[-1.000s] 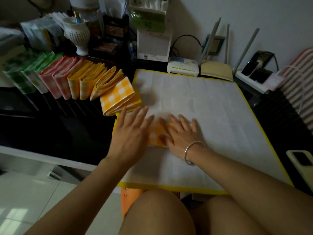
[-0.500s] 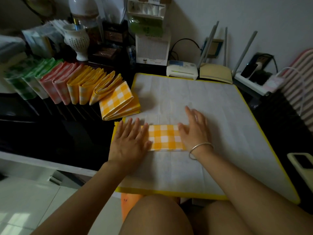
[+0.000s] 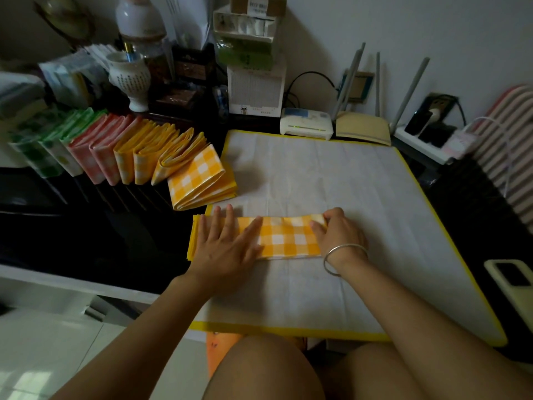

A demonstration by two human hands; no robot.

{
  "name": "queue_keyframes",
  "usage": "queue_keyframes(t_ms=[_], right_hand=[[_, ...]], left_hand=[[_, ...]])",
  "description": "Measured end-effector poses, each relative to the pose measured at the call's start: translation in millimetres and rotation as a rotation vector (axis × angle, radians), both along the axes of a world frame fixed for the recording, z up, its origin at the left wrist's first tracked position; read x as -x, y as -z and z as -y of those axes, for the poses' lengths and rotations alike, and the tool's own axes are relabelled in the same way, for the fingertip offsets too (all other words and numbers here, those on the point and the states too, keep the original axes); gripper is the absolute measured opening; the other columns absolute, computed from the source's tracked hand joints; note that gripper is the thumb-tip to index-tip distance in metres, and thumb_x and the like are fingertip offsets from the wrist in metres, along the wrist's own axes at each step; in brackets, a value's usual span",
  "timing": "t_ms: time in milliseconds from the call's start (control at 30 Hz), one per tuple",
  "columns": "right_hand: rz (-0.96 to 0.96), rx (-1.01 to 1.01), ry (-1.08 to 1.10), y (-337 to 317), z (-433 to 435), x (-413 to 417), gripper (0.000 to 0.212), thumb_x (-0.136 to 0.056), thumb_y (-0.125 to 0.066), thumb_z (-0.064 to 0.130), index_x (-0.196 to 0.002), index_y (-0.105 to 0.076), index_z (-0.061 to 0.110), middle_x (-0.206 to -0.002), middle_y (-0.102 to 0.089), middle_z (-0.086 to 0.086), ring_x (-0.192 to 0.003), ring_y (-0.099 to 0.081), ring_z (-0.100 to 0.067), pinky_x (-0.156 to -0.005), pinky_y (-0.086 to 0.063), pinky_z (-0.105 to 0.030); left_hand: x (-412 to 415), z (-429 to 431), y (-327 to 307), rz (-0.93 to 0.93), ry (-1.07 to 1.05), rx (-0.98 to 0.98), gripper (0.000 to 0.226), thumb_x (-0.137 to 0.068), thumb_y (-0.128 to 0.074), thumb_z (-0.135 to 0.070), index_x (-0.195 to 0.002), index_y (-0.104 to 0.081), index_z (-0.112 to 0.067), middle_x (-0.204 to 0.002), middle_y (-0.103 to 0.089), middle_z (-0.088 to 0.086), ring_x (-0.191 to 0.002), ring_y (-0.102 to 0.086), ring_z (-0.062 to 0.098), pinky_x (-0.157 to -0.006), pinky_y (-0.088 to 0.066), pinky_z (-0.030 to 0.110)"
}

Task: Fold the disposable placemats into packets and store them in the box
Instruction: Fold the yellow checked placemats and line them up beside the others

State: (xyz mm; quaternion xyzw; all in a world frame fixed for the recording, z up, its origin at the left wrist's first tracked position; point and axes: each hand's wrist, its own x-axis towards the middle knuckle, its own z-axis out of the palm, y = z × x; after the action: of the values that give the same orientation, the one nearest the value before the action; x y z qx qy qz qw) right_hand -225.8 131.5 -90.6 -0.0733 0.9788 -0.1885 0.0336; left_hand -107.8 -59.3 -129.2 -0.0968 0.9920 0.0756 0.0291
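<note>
Left hand point(image 3: 227, 249) presses flat on yellow-checked placemat point(image 3: 285, 241); right hand point(image 3: 340, 235) pinches its end.

We sit in a dim room with a plain pale wall point(image 3: 403, 30) ahead and glossy light floor tiles point(image 3: 43, 342) low on the left, catching a little brightness. A dark counter point(image 3: 86, 241) with a white front edge runs along the left, crowded at the back with a white porcelain jar point(image 3: 131, 79), a desk calendar point(image 3: 255, 88) and stacked boxes point(image 3: 248, 33). Against the wall stand a white router point(image 3: 305, 127), a cream one with grey antennas point(image 3: 362, 131), and a power strip point(image 3: 427, 137).
</note>
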Motion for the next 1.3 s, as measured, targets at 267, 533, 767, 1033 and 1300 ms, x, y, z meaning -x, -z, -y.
queue_keyframes(t_ms=[267, 533, 767, 1033, 1300], right_hand=[[0.335, 0.778, 0.089, -10, 0, 9, 0.038, -0.086, -0.069, 0.033, -0.11, -0.064, 0.004, -0.098, -0.071, -0.01, -0.086, -0.066, -0.022, -0.073, -0.055, -0.037], [0.794, 1.004, -0.118, -44, 40, -27, 0.008, -0.098, -0.049, 0.013, -0.095, -0.055, 0.014, -0.071, -0.061, -0.013, -0.049, -0.06, -0.022, -0.049, -0.057, -0.034], [0.204, 0.184, -0.473, -27, 91, -48, 0.027, -0.091, -0.058, 0.036, -0.111, -0.05, 0.02, -0.102, -0.064, -0.003, -0.097, -0.061, -0.029, -0.081, -0.047, -0.034], [0.072, -0.095, -0.469, -22, 112, -60, 0.032, -0.092, -0.053, 0.027, -0.12, -0.042, 0.016, -0.119, -0.061, -0.01, -0.107, -0.058, -0.037, -0.082, -0.045, -0.038], [-0.091, -0.241, -0.511, -28, 122, -52, 0.052, -0.086, -0.064, 0.04, -0.128, -0.042, 0.018, -0.128, -0.051, -0.008, -0.118, -0.049, -0.03, -0.089, -0.042, -0.037]], left_hand=[[1, -2, 0, -0.027, -0.01, -0.002, 0.084, -0.072, 0.005, -0.078, -0.151, 0.005, -0.049, -0.161, 0.02, 0.011, -0.143, 0.03, 0.035, -0.113, 0.025, 0.051], [2, 5, -14, 0.062, -0.02, -0.189, 0.087, -0.071, 0.004, -0.074, -0.151, -0.001, -0.043, -0.159, 0.021, 0.004, -0.144, 0.028, 0.027, -0.114, 0.022, 0.046], [-9, 30, -52, -0.318, -0.582, -1.659, 0.031, -0.098, -0.04, -0.057, -0.11, -0.062, -0.041, -0.103, -0.074, -0.002, -0.091, -0.072, 0.024, -0.078, -0.058, 0.053], [-20, 45, -27, -0.617, -0.181, -0.29, 0.041, -0.093, -0.044, -0.036, -0.128, -0.058, -0.021, -0.145, -0.047, 0.001, -0.135, -0.041, 0.018, -0.103, -0.038, 0.034], [-27, 67, 12, -0.339, 0.018, 0.185, 0.059, -0.103, -0.011, -0.043, -0.156, -0.017, -0.019, -0.162, -0.013, 0.006, -0.151, -0.004, 0.022, -0.119, 0.003, 0.052]])
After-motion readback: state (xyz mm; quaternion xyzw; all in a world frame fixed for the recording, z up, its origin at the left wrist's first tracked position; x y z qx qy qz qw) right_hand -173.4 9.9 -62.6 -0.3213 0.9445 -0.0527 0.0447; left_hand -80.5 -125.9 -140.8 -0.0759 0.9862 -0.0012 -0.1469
